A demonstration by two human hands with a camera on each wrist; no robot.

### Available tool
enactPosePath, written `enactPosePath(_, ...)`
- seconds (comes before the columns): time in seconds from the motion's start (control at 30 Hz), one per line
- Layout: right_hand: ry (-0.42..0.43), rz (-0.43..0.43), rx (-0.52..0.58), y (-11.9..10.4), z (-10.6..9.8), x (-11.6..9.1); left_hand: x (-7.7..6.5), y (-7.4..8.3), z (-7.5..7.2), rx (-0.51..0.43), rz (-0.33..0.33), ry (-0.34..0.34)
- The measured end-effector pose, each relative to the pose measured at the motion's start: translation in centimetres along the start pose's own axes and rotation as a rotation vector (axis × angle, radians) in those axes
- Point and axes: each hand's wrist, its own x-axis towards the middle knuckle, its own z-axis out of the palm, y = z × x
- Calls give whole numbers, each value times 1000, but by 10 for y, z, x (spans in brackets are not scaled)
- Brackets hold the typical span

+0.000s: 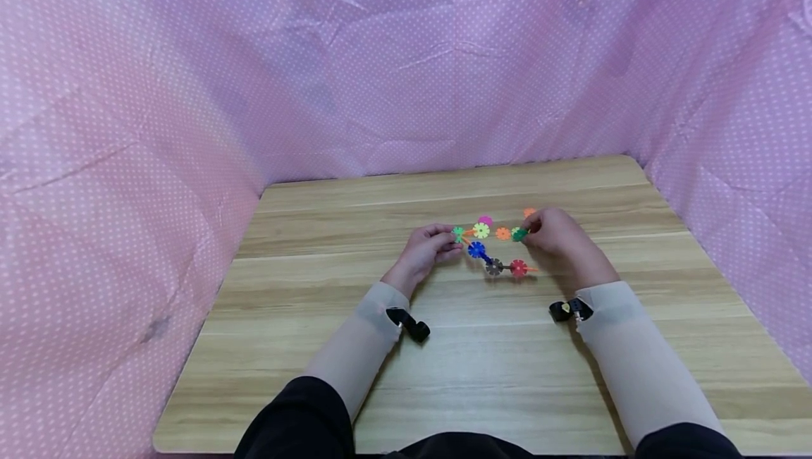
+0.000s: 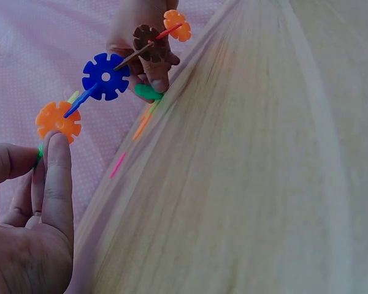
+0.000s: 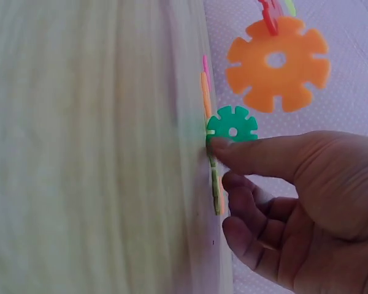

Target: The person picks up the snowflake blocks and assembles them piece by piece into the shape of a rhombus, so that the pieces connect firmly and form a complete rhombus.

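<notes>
My left hand [image 1: 426,251] pinches a green notched disc [image 1: 458,233] at the end of a chain of interlocking plastic snowflake discs. From there the chain runs through an orange disc [image 2: 56,120], a blue disc [image 2: 106,76] and a brown disc [image 1: 494,267] to a red disc [image 1: 519,268] and an orange end disc [image 3: 277,64]. On the right, thumb and fingers of my right hand [image 1: 557,237] pinch another green disc [image 3: 233,122] close over the table. The chain's orange end hangs near this hand, apart from the green disc.
Beyond the chain lie loose discs on the wooden table [image 1: 330,318]: a magenta one [image 1: 486,221], a yellow-green one [image 1: 481,230] and orange ones, one [image 1: 502,233] between the hands, another [image 1: 529,212] behind the right hand. A pink dotted cloth [image 1: 406,64] surrounds the table.
</notes>
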Motion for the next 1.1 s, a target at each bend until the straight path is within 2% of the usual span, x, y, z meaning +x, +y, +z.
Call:
enactPosePath(0.2, 14, -39, 49, -4, 2, 3, 1, 0, -1, 1, -10, 6)
enactPosePath(0.3, 13, -62, 122, -8, 4, 4, 1, 0, -1, 9, -12, 12)
enactPosePath(0.43, 31, -104, 163, -12, 7, 5, 0, -1, -1, 14, -11, 13)
enactPosePath(0.53, 58, -143, 138, -16, 9, 5, 0, -1, 0, 12, -11, 14)
enactPosePath(0.7, 57, -184, 148, -21, 10, 5, 0, -1, 0, 3, -14, 14)
enactPosePath(1.1, 52, -195, 258, -27, 11, 3, -1, -1, 1, 17, -14, 7)
